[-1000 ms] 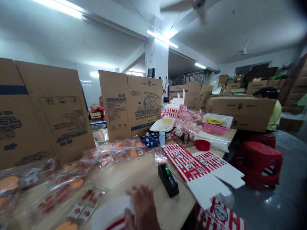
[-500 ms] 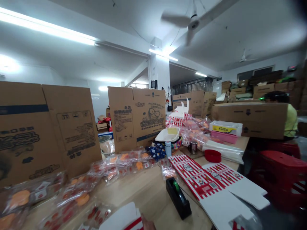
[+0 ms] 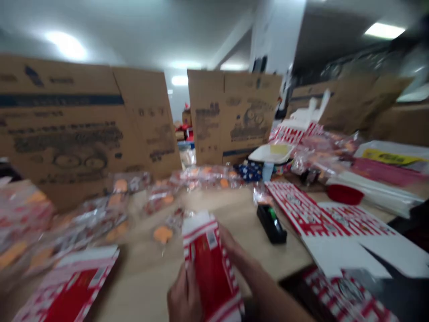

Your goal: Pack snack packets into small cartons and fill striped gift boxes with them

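The picture is smeared by motion. Low in the middle I hold a red-and-white striped carton (image 3: pixel 209 268) over the wooden table (image 3: pixel 234 214). My left hand (image 3: pixel 184 297) grips its near left edge, fingers wrapped on it. My right hand (image 3: pixel 239 255) is pressed along its right side. A second striped carton (image 3: pixel 72 286) lies flat at the lower left. A black tape dispenser (image 3: pixel 271 223) sits just right of my hands.
Flat striped carton blanks (image 3: pixel 321 221) lie at the right. Clear packets with orange and red contents (image 3: pixel 110 210) are spread over the left and middle. Upright brown cardboard boxes (image 3: pixel 80 129) wall the far side. A red lid (image 3: pixel 345 194) and trays sit far right.
The camera has tipped down and moved closer to the table. Both hands have come into view with the striped carton raised between them; before, only one hand showed at the bottom edge.
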